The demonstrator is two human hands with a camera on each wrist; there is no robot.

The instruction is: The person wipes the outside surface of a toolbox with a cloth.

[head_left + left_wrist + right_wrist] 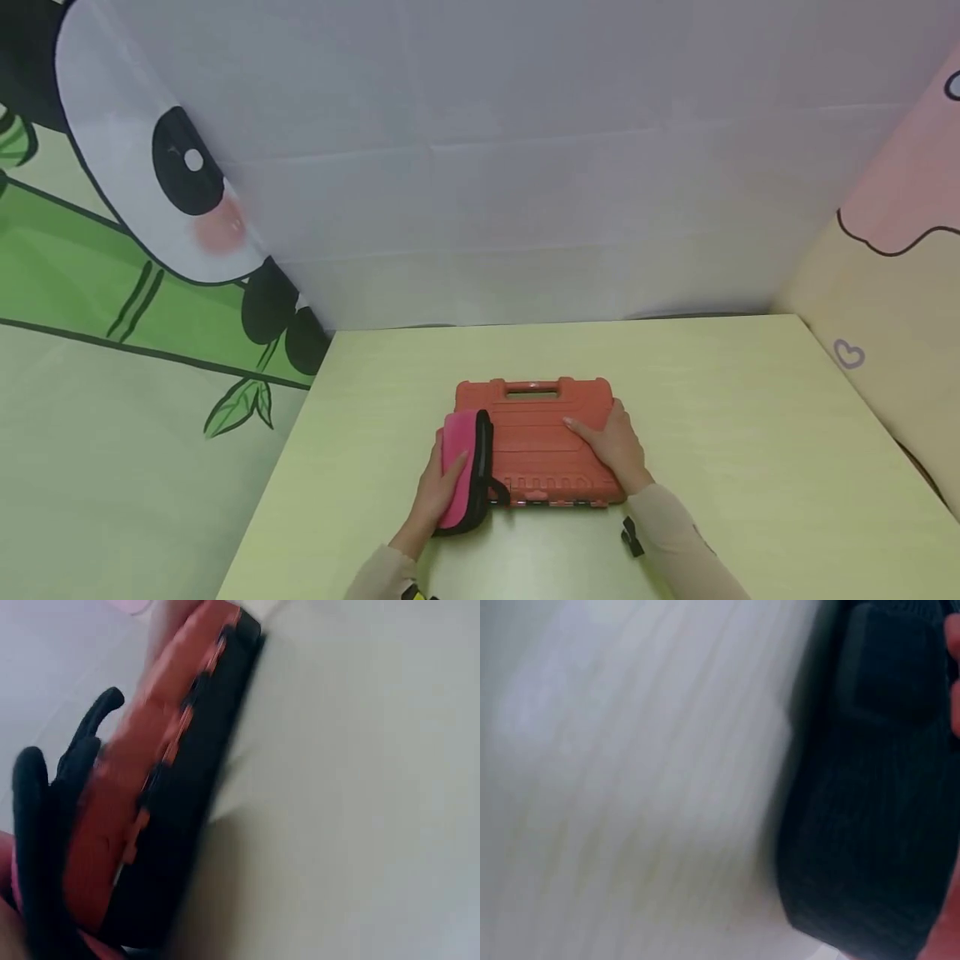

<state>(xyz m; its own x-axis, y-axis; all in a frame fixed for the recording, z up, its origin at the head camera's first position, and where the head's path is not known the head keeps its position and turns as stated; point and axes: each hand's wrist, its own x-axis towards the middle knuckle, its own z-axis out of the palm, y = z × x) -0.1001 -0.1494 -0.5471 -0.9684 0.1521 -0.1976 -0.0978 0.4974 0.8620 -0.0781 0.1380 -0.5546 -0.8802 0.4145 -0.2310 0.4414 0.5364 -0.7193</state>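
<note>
A red hard plastic carry case (532,446) with a handle opening at its far edge lies on the table in the head view. My right hand (619,450) grips its right side, thumb across the top face. My left hand (435,493) holds a pink zip pouch (458,433) with a black edge and a small black loop, tilted against the case's left side. Seen from the left wrist, the case (124,780) shows a black lower half and latches along its front, beside the pouch's black edge (41,847). The right wrist view shows the case's dark side (870,817), with fingertips at the frame edge.
The pale yellow table (712,400) spreads around the case. A whitish cloth wall (525,217) stands behind it, with cartoon-printed panels at the left and right. A black strap piece (632,537) hangs by the right sleeve.
</note>
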